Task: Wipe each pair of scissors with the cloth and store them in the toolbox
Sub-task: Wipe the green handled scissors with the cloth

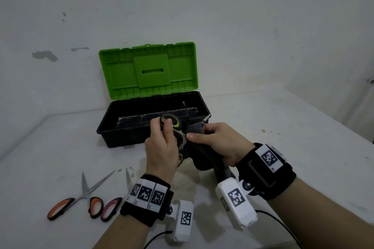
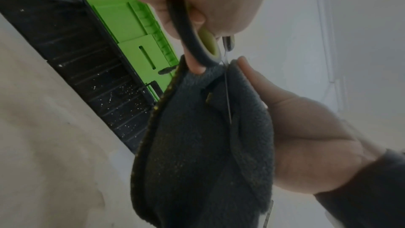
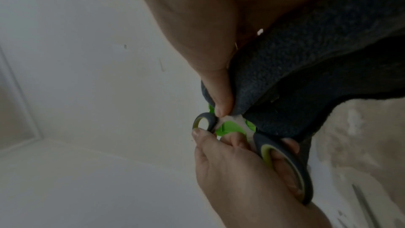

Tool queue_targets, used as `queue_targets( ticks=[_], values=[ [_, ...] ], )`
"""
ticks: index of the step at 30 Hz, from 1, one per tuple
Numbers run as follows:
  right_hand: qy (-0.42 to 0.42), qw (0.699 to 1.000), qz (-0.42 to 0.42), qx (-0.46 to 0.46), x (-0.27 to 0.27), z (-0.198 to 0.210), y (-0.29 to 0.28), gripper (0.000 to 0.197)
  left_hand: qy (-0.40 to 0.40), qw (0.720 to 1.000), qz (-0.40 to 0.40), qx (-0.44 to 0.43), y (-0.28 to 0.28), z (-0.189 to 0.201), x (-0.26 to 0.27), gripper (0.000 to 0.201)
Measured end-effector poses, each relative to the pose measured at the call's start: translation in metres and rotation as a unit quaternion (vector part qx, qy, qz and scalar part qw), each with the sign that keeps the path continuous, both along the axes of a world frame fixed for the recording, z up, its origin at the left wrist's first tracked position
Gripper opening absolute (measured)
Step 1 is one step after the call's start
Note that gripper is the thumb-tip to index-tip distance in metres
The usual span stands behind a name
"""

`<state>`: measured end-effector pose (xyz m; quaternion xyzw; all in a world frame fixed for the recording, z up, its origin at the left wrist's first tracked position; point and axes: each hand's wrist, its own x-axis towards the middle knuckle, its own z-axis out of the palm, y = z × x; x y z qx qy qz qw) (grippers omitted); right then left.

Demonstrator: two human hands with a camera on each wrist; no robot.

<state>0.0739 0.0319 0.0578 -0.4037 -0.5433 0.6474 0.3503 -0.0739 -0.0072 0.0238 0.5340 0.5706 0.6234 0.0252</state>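
Head view shows our hands meeting just before the open toolbox (image 1: 113, 127): left hand (image 1: 162, 147) grips the green-handled scissors (image 1: 170, 120) by their loops, right hand (image 1: 218, 139) pinches the cloth (image 1: 197, 127) around the blades, tip aimed right and away, over the box.

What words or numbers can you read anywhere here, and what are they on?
No real words can be read.
Left wrist band: square black-and-white code patterns, with tiny print below them, too small to read.
Right wrist band: one code pattern with tiny print under it, too blurred to read.
Two white camera housings: code patterns only, no letters.
Toolbox, scissors, cloth: no writing visible.
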Motion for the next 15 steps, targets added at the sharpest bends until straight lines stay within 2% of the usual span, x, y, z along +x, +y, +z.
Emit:
queue_targets(
  ticks=[4,10,13,15],
  values=[
    [0.035,0.999,0.012,-0.029,0.0,0.001,0.0,0.033,-0.006,1.0,0.005,-0.003,-0.001,0.001,-0.001,0.028],
    [0.051,0.997,-0.03,-0.043,0.011,0.01,0.014,0.027,-0.024,1.0,0.01,-0.017,-0.001,0.002,-0.002,0.024],
    [0.114,0.988,-0.101,-0.036,0.017,0.014,0.021,0.02,-0.035,0.999,0.011,-0.029,-0.002,0.0,-0.004,0.022],
    [0.129,0.977,-0.168,0.009,0.027,0.018,0.028,0.023,-0.047,0.997,0.015,-0.053,-0.003,-0.004,-0.007,0.022]
  ],
)
